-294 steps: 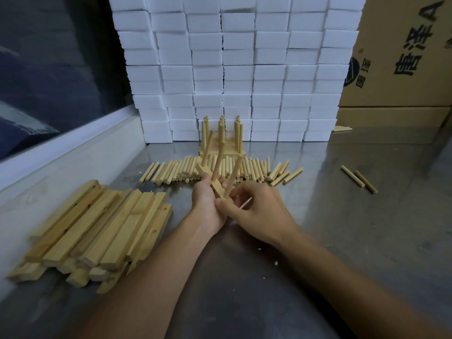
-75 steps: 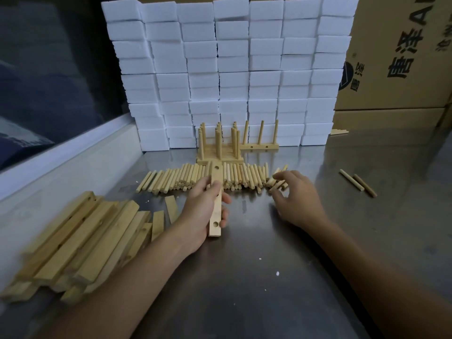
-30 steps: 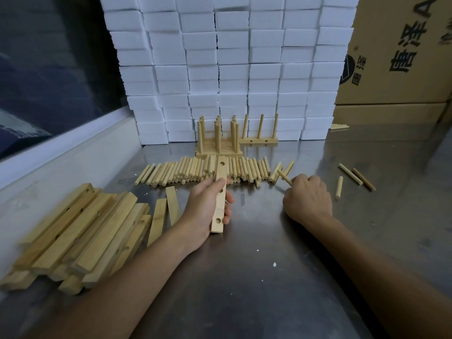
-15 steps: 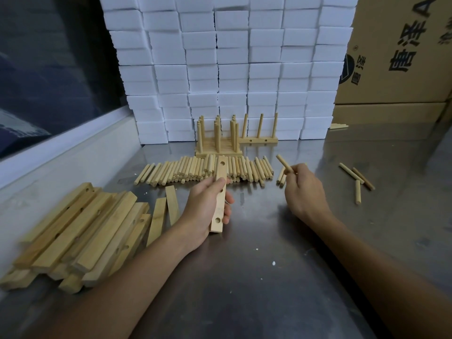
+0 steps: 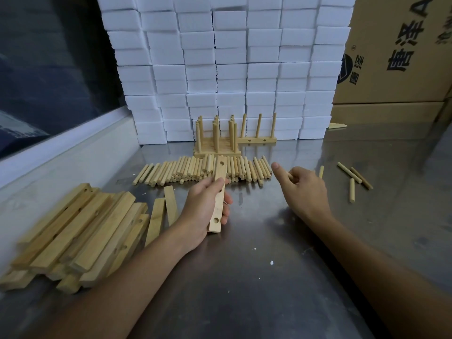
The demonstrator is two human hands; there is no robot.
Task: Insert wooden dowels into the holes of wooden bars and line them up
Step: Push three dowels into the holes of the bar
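My left hand (image 5: 205, 206) grips a wooden bar (image 5: 218, 192) with three holes, lying lengthways, its far end over the row of loose dowels (image 5: 186, 170). My right hand (image 5: 305, 189) hovers right of the row, fingers curled round a dowel (image 5: 290, 175), index finger stretched toward the row. At the back stands a group of bars with upright dowels (image 5: 215, 140). Beside it stands a single bar with three dowels (image 5: 256, 140).
A pile of drilled bars (image 5: 80, 228) lies at the left. Three loose dowels (image 5: 352, 177) lie at the right on the metal table (image 5: 256, 277). A wall of white foam blocks (image 5: 232, 69) closes the back, with cardboard boxes (image 5: 391, 69) to its right.
The bar filled earlier now stands at the back and my left hand holds a fresh one. My right hand took a dowel from the row and tucked it into its curled fingers.
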